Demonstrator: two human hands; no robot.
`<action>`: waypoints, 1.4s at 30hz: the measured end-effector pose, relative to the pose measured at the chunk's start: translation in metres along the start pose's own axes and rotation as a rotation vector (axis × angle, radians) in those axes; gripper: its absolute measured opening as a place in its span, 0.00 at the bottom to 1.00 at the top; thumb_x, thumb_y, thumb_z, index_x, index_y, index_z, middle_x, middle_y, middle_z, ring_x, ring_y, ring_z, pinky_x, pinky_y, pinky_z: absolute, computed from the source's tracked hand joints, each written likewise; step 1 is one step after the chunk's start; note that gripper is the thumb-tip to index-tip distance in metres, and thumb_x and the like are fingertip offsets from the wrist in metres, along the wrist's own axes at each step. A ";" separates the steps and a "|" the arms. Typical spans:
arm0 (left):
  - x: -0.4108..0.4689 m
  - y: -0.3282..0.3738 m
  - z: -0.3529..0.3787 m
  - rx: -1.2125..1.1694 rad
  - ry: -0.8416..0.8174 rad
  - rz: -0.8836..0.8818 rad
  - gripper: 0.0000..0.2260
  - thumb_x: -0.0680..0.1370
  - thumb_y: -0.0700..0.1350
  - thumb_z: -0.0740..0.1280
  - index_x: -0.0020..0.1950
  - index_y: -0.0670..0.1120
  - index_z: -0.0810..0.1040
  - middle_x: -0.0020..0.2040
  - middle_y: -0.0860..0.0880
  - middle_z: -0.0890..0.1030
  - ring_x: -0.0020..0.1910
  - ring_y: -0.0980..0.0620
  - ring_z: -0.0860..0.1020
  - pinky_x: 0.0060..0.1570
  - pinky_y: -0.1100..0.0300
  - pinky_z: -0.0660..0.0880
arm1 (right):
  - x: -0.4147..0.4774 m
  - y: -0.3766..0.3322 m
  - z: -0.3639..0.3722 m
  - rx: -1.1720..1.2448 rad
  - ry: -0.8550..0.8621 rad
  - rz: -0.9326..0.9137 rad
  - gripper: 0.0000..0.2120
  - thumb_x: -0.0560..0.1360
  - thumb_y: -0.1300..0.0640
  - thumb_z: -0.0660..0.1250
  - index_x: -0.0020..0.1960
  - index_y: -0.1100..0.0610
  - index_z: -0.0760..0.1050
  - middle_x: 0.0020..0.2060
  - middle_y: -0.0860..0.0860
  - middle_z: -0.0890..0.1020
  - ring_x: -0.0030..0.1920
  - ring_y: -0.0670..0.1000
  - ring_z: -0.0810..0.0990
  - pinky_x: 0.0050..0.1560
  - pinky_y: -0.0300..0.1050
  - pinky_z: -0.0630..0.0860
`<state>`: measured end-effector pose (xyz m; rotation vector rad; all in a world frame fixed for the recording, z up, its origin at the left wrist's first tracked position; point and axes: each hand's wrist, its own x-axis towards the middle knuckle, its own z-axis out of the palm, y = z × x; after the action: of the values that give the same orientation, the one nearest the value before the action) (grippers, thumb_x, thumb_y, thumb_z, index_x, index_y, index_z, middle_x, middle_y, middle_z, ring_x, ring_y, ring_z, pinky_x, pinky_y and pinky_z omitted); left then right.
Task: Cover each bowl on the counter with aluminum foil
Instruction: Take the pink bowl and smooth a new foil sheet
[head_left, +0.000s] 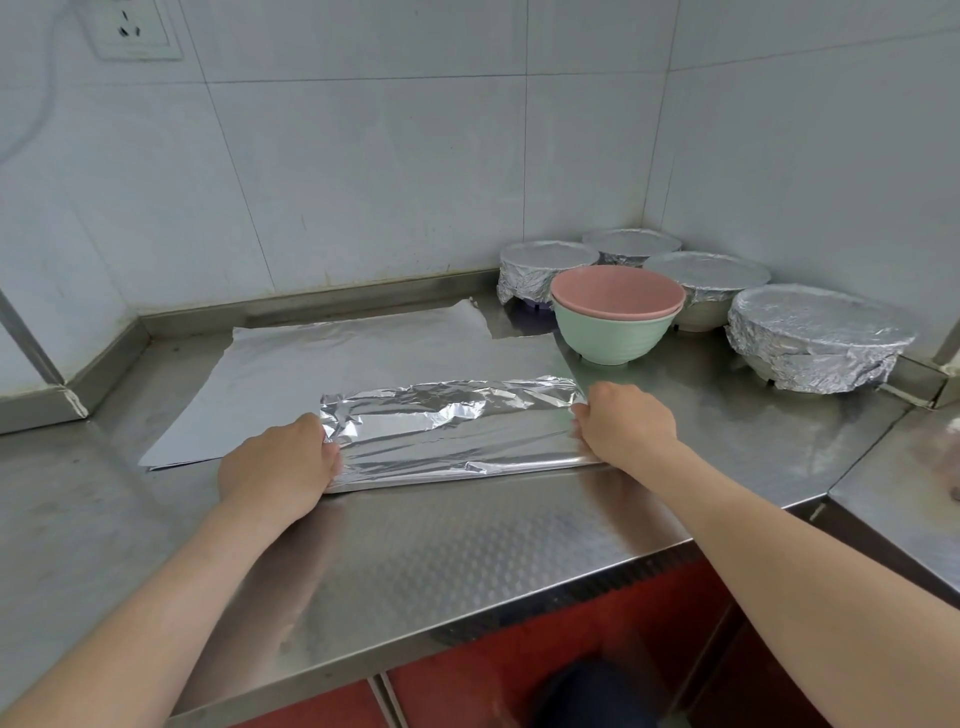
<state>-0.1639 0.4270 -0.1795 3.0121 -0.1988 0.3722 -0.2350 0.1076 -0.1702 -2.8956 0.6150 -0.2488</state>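
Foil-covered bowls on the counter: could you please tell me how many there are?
4, clustered in the back right corner: the leftmost covered bowl, the rearmost covered bowl, the middle covered bowl and the nearest covered bowl.

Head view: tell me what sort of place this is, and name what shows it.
Most likely a kitchen, perhaps a commercial one. A stainless steel counter meets white tiled walls in a corner, four foil-covered bowls stand on it, and the left hand and right hand grip a foil sheet.
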 end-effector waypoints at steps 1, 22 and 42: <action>0.001 0.000 0.000 -0.014 -0.005 -0.006 0.10 0.80 0.54 0.57 0.48 0.50 0.72 0.42 0.51 0.79 0.43 0.45 0.76 0.41 0.55 0.72 | 0.000 0.000 0.000 0.001 -0.003 -0.002 0.15 0.82 0.50 0.56 0.56 0.59 0.74 0.54 0.58 0.79 0.54 0.60 0.77 0.44 0.46 0.67; 0.000 0.056 -0.010 -0.249 0.075 0.486 0.18 0.77 0.55 0.66 0.65 0.51 0.75 0.64 0.50 0.76 0.66 0.48 0.70 0.61 0.55 0.67 | 0.001 0.002 0.001 0.026 -0.014 0.009 0.13 0.80 0.52 0.56 0.54 0.60 0.74 0.53 0.59 0.79 0.53 0.61 0.77 0.45 0.46 0.68; -0.003 0.075 0.016 0.048 -0.390 0.506 0.35 0.74 0.69 0.43 0.78 0.58 0.41 0.79 0.56 0.40 0.77 0.55 0.38 0.75 0.49 0.40 | -0.036 -0.066 0.026 0.080 -0.311 -0.515 0.31 0.81 0.37 0.42 0.80 0.50 0.44 0.79 0.48 0.45 0.78 0.48 0.42 0.76 0.55 0.43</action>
<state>-0.1740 0.3518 -0.1892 3.0113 -1.0001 -0.1903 -0.2368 0.1854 -0.1865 -2.8717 -0.1904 0.1137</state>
